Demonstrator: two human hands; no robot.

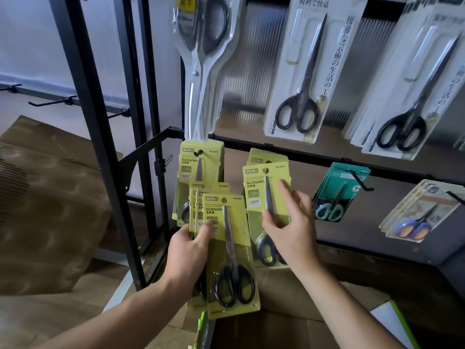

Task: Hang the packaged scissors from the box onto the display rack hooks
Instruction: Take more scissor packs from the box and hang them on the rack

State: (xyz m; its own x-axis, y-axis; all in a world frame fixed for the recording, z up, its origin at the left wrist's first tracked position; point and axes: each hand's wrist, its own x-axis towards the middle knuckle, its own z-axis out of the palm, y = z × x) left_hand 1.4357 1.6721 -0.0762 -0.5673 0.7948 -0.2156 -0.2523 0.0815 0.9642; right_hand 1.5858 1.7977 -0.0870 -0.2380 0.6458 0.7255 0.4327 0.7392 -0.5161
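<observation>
**Operator:** Several scissors packs (230, 248) sit fanned in the left hand (186, 253). The thumb curls over the card faces and the fingers are behind, so the grip is closed on the whole fan. The fan is held in front of the rack, above the cardboard box (289, 293).

**Inspector:** And the right hand (292, 227)?

**Operator:** It is on the hooked pack (259, 197), whose hang hole is level with the peg under the black rail (314, 157). The thumb presses the card face and the forefinger lies straight. The other fingers appear to pass behind the card edge, which reads as a light pinch.

**Inspector:** Is the card seated?

**Operator:** I cannot tell; the peg tip is hidden by the hole.

**Inspector:** Failure modes?

**Operator:**
- **Early release:** letting go before the hole clears the upturned tip would drop the pack towards the box.
- **Loose fan:** only one thumb holds the fan, so relaxing that thumb would probably let the front card slide out.
- **Crowding:** the full stack (198, 170) hangs just beside the fan. A sideways swing of the fan could knock that stack and set it rocking on its peg.
</observation>
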